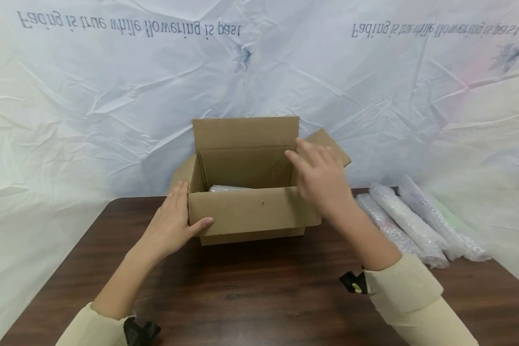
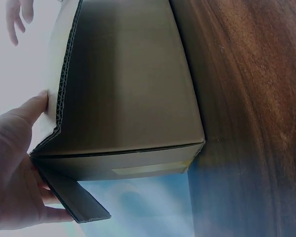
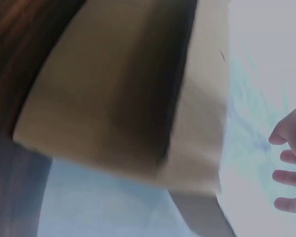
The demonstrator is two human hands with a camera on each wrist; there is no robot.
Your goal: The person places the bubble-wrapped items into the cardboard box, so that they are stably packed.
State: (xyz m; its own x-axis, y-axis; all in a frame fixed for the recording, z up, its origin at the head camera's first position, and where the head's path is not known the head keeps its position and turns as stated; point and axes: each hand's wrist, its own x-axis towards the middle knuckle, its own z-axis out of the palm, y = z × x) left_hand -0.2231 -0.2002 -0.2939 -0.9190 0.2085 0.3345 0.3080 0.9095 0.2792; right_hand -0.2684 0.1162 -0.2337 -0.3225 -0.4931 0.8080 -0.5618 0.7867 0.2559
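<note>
An open cardboard box [image 1: 255,211] stands on the dark table, its front flap folded down. Just above the front edge inside, part of a clear plastic-wrapped item [image 1: 227,188] shows; the rest is hidden. My left hand [image 1: 168,226] rests at the front left corner, its thumb on the front flap and its straight fingers against the left flap [image 2: 76,197]. Over the box's right side is my right hand [image 1: 322,178], fingers spread and loosely bent. In the right wrist view, that hand [image 3: 293,160] holds nothing and appears apart from the box.
Several bubble-wrapped rolls [image 1: 408,221] lie side by side at the table's right. Behind the table [image 1: 251,298] hangs a wrinkled white sheet [image 1: 112,96] with printed lettering. The box's back flap [image 1: 246,132] stands upright, and its right flap [image 1: 328,144] leans outward.
</note>
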